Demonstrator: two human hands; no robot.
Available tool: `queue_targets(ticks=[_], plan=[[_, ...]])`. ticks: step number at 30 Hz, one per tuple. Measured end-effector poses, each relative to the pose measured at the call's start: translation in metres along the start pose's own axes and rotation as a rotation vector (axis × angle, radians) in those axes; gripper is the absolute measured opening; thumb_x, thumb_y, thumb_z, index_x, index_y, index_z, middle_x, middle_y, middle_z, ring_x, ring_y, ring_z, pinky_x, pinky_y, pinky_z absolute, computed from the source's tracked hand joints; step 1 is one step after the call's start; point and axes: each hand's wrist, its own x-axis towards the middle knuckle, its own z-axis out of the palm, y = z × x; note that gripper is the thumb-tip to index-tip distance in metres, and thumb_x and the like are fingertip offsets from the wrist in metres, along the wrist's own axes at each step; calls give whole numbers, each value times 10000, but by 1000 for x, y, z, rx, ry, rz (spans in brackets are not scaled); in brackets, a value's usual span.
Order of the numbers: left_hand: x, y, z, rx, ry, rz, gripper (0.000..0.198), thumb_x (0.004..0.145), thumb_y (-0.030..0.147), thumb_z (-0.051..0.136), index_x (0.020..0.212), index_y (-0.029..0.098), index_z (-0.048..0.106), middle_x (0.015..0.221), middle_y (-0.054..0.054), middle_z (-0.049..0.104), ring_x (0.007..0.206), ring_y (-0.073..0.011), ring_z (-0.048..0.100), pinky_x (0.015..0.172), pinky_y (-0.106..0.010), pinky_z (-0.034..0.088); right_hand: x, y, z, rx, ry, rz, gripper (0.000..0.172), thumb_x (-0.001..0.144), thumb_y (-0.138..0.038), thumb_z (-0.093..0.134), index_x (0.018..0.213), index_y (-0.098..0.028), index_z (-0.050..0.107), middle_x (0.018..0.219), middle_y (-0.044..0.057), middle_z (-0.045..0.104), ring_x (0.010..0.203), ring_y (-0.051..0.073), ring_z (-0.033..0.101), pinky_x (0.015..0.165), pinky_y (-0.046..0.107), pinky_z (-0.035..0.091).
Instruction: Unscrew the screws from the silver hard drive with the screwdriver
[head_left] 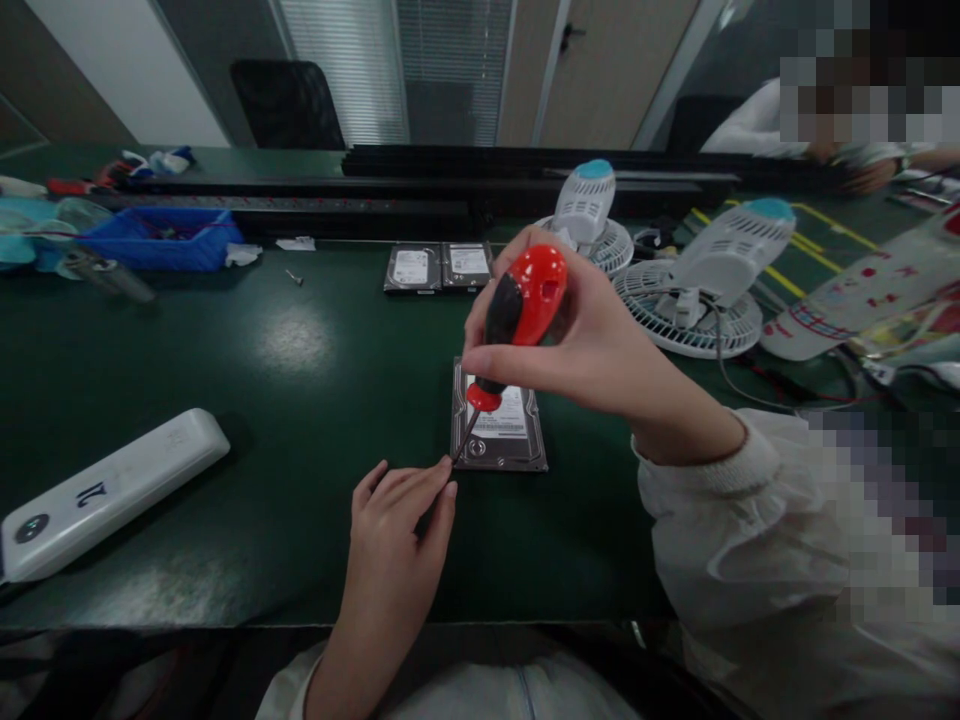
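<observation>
My right hand [577, 330] is wrapped around a screwdriver [536, 290] with a red and black handle. Its thin shaft slants down to the near left corner of a hard drive [514, 450], which lies flat with its white label up. At that same corner is my left hand [397, 530], its index fingertip beside the screwdriver's tip and its thumb just below. Whatever those fingertips pinch is too small or hidden to make out. My right hand and the screwdriver cover the upper part of the drive.
Two more hard drives [412, 268] lie side by side behind. White fans [686, 310] with cables stand to the right. On the left are a long white device [112, 495], a blue bin [169, 245] and a small screw-like piece [294, 278]. A person's arm [757, 120] rests across the table.
</observation>
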Motion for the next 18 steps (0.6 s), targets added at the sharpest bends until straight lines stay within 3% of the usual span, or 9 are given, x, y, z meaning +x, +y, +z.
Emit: queue_targets(ticks=[6,9,12,18], plan=[[1,1,0,-12,3,1,220,1017,208,583,1154,249,750,1117,-38,825,989,-243,771,1072,-556,434,0,-1,-2,114,-114,8,429,886,-358,735,1229,-223,516,1327,58,682,1261,227,667,1101,465,572],[2,1,0,-10,3,-2,222,1014,202,583,1152,246,752,1116,-39,825,992,-248,772,1065,-558,440,1,-1,-1,110,-80,7,394,865,-367,760,1146,-225,523,1199,44,720,1188,219,699,1079,459,587],[1,1,-1,-6,6,6,224,1010,197,586,1150,245,753,1105,-34,827,974,-249,776,1052,-561,447,2,2,0,82,-52,-20,464,804,-393,829,1088,-236,498,1051,9,725,1115,210,719,1064,452,592],[0,1,-1,-5,5,4,220,1016,207,579,1143,250,754,1105,-39,828,980,-244,776,1067,-551,442,1,2,-1,137,-125,4,487,866,-376,749,1263,-225,509,1299,44,695,1243,229,680,1057,456,586]])
